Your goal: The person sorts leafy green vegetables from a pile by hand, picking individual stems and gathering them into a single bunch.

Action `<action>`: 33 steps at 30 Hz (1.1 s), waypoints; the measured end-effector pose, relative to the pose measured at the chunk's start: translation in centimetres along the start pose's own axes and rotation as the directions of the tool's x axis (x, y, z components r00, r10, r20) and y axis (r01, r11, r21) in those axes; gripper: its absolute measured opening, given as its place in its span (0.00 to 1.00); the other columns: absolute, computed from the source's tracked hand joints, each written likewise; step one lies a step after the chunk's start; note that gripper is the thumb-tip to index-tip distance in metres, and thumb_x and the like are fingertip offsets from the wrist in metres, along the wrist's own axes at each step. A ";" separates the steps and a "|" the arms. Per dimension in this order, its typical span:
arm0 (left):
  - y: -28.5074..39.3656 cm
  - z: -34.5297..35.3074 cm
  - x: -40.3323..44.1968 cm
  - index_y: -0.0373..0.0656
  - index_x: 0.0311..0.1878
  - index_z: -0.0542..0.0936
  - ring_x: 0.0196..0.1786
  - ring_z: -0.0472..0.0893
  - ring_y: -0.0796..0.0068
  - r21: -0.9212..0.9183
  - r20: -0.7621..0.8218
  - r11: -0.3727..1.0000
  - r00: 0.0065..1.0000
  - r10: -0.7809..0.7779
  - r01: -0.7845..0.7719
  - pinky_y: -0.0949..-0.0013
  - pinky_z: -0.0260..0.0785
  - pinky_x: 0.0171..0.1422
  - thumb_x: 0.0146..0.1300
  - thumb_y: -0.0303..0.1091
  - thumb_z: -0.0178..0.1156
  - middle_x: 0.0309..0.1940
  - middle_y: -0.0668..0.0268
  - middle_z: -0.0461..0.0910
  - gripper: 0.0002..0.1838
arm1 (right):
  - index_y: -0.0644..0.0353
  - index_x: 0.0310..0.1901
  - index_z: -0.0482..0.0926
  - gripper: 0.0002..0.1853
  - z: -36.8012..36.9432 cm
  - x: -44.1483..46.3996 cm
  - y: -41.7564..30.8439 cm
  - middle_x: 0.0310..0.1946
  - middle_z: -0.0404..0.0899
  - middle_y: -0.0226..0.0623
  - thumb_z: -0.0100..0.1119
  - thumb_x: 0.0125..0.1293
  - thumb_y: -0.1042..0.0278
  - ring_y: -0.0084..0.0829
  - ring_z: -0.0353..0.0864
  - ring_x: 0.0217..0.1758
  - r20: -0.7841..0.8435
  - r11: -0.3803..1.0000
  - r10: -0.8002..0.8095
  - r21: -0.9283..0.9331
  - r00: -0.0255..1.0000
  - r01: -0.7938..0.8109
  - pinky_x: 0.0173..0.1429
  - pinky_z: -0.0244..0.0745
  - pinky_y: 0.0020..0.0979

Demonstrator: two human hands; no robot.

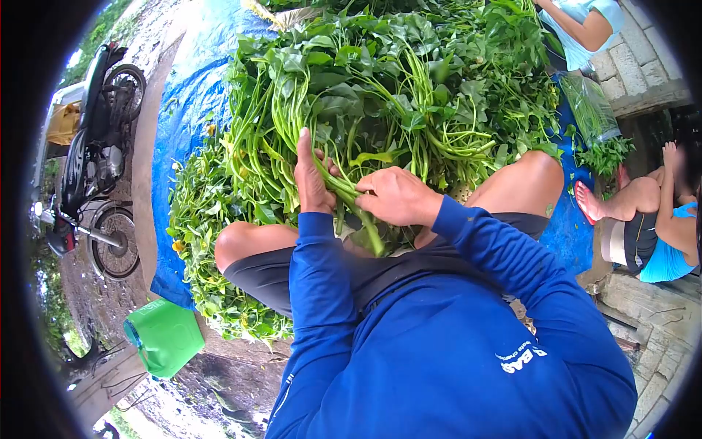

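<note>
A bundle of long green stems lies between my two hands above my lap, its cut ends pointing down toward me. My left hand is wrapped round the bundle from the left, thumb pointing up. From the right, my right hand pinches at the stems near their lower part with curled fingers. Just beyond my hands, a large heap of leafy greens spreads out, with many pale stems hanging toward me. Looser, smaller leaves are piled to the left of my knee.
A blue tarp lies under the greens. To the left are a motorcycle and a green container. One person is at the upper right; another sits at the right, near bagged greens.
</note>
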State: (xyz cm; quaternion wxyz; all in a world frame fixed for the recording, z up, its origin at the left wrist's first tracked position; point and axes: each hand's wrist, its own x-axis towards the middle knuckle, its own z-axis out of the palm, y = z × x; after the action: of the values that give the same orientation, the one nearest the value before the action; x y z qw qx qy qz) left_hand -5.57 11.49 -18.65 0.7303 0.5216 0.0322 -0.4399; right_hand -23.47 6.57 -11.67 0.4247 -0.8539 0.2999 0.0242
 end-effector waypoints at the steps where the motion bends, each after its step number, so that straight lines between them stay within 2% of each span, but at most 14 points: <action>1: 0.0 -0.1 -0.1 0.47 0.45 0.72 0.24 0.69 0.82 -0.059 0.013 0.998 1.000 -0.028 0.029 0.76 0.64 0.25 0.62 0.68 0.76 0.28 0.75 0.65 0.35 | 0.56 0.53 0.90 0.18 -0.6 0.0 0.0 0.39 0.88 0.54 0.63 0.68 0.56 0.57 0.88 0.45 0.048 1.000 0.016 0.022 0.999 -0.017 0.52 0.82 0.51; 3: 0.1 -0.8 0.1 0.49 0.46 0.73 0.24 0.69 0.83 -0.104 0.027 0.985 0.990 -0.137 0.139 0.77 0.65 0.25 0.62 0.67 0.77 0.27 0.75 0.66 0.33 | 0.56 0.53 0.90 0.18 -1.0 0.4 0.4 0.39 0.88 0.54 0.63 0.67 0.57 0.57 0.88 0.45 0.114 0.998 0.058 -0.010 0.992 -0.057 0.53 0.82 0.51; 6: -0.7 -1.3 0.4 0.46 0.49 0.76 0.23 0.70 0.81 0.163 0.110 0.977 0.982 -0.153 0.134 0.73 0.67 0.27 0.62 0.62 0.79 0.24 0.75 0.68 0.32 | 0.58 0.49 0.90 0.17 -0.5 0.5 0.2 0.37 0.88 0.54 0.63 0.66 0.57 0.58 0.87 0.44 0.128 0.990 0.112 -0.100 0.985 -0.099 0.52 0.81 0.53; 7: -0.5 -1.0 0.1 0.49 0.43 0.78 0.20 0.70 0.80 0.322 0.112 0.940 0.982 -0.155 0.111 0.73 0.67 0.26 0.65 0.55 0.79 0.21 0.75 0.69 0.23 | 0.59 0.47 0.89 0.16 0.2 0.7 0.4 0.37 0.87 0.54 0.63 0.66 0.57 0.58 0.87 0.44 0.121 0.985 0.104 -0.147 0.987 -0.086 0.51 0.81 0.53; 12: -0.6 -2.1 0.7 0.53 0.40 0.77 0.23 0.67 0.85 -0.035 0.011 0.995 0.996 -0.092 0.093 0.77 0.64 0.24 0.73 0.45 0.73 0.23 0.79 0.65 0.14 | 0.66 0.44 0.87 0.21 -0.7 -1.0 0.8 0.33 0.85 0.56 0.62 0.70 0.52 0.55 0.87 0.39 0.207 0.995 0.096 -0.018 0.974 -0.095 0.48 0.80 0.51; 13: -0.5 -2.4 0.9 0.53 0.40 0.77 0.24 0.67 0.86 -0.065 -0.011 0.994 0.996 -0.091 0.090 0.78 0.64 0.24 0.74 0.47 0.73 0.24 0.80 0.65 0.15 | 0.67 0.45 0.88 0.20 -0.8 -1.3 1.6 0.31 0.87 0.49 0.64 0.72 0.53 0.42 0.88 0.37 0.220 0.998 0.068 -0.023 0.973 -0.065 0.46 0.80 0.43; 17: 0.5 -1.7 0.1 0.55 0.35 0.71 0.24 0.66 0.88 -0.189 0.035 0.982 0.999 -0.020 0.026 0.81 0.62 0.24 0.76 0.50 0.71 0.25 0.81 0.62 0.20 | 0.66 0.50 0.89 0.16 -1.3 -2.7 3.5 0.32 0.90 0.31 0.65 0.76 0.60 0.19 0.85 0.37 0.300 0.819 0.160 0.491 0.940 -0.296 0.42 0.78 0.29; 20: 1.0 -0.3 -1.0 0.56 0.33 0.68 0.24 0.65 0.88 -0.247 0.014 0.969 1.000 -0.008 0.012 0.80 0.60 0.23 0.76 0.51 0.70 0.25 0.80 0.62 0.22 | 0.65 0.44 0.89 0.14 -1.7 -2.8 3.6 0.29 0.88 0.29 0.65 0.74 0.61 0.18 0.83 0.35 0.336 0.661 0.226 0.637 0.914 -0.397 0.39 0.75 0.24; 23: 1.2 0.2 -1.3 0.57 0.30 0.66 0.22 0.63 0.88 -0.194 0.019 0.980 0.999 0.039 -0.035 0.80 0.58 0.22 0.77 0.53 0.69 0.23 0.80 0.60 0.25 | 0.64 0.41 0.89 0.12 -1.3 -2.5 3.1 0.29 0.87 0.31 0.65 0.71 0.62 0.19 0.84 0.36 0.334 0.897 0.140 0.355 0.932 -0.262 0.37 0.75 0.27; 24: 1.1 0.4 -1.4 0.57 0.30 0.65 0.22 0.62 0.88 -0.163 0.026 0.985 0.997 0.066 -0.061 0.80 0.58 0.22 0.77 0.54 0.69 0.22 0.80 0.60 0.26 | 0.64 0.40 0.88 0.14 -0.3 -2.3 3.4 0.32 0.88 0.39 0.61 0.71 0.61 0.30 0.86 0.38 0.395 0.988 -0.108 0.148 0.912 0.053 0.40 0.78 0.34; 26: 1.1 -0.9 0.7 0.59 0.27 0.64 0.19 0.62 0.87 -0.125 0.011 0.990 0.997 0.071 -0.069 0.79 0.56 0.21 0.77 0.59 0.67 0.20 0.81 0.60 0.28 | 0.65 0.39 0.87 0.16 2.9 -2.2 4.9 0.38 0.89 0.51 0.55 0.71 0.60 0.50 0.89 0.43 0.586 0.710 -0.499 -0.146 0.638 0.689 0.47 0.81 0.45; 28: 2.8 -0.9 0.7 0.59 0.27 0.64 0.18 0.63 0.87 -0.165 0.041 0.986 0.999 0.017 -0.010 0.78 0.56 0.20 0.77 0.60 0.66 0.18 0.81 0.61 0.28 | 0.64 0.40 0.87 0.16 2.3 -5.0 3.0 0.41 0.88 0.55 0.53 0.73 0.61 0.59 0.87 0.48 0.674 0.986 -0.116 -0.011 0.729 0.167 0.53 0.81 0.48; 31: 3.8 -1.4 0.7 0.58 0.29 0.66 0.18 0.63 0.86 -0.188 0.045 0.982 0.999 0.022 -0.013 0.77 0.57 0.20 0.77 0.60 0.66 0.19 0.81 0.61 0.27 | 0.62 0.49 0.86 0.12 0.0 -6.0 0.4 0.40 0.86 0.51 0.57 0.72 0.68 0.57 0.86 0.47 0.192 0.961 -0.245 0.178 0.950 0.212 0.52 0.81 0.47; 33: 3.5 -2.0 1.5 0.56 0.31 0.68 0.18 0.61 0.86 -0.216 0.065 0.976 0.997 0.029 -0.015 0.79 0.55 0.20 0.76 0.60 0.67 0.19 0.80 0.61 0.25 | 0.61 0.50 0.85 0.11 0.2 -5.9 -0.6 0.39 0.85 0.49 0.59 0.71 0.69 0.54 0.86 0.45 -0.098 0.920 -0.336 0.181 0.937 0.348 0.51 0.82 0.48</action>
State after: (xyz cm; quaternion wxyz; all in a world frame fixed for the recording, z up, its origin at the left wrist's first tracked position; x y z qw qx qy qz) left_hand -1.43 12.40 -17.79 0.7880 0.4246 0.0490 -0.4432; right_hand -27.92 9.91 -9.63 0.4944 -0.8475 0.1606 -0.1076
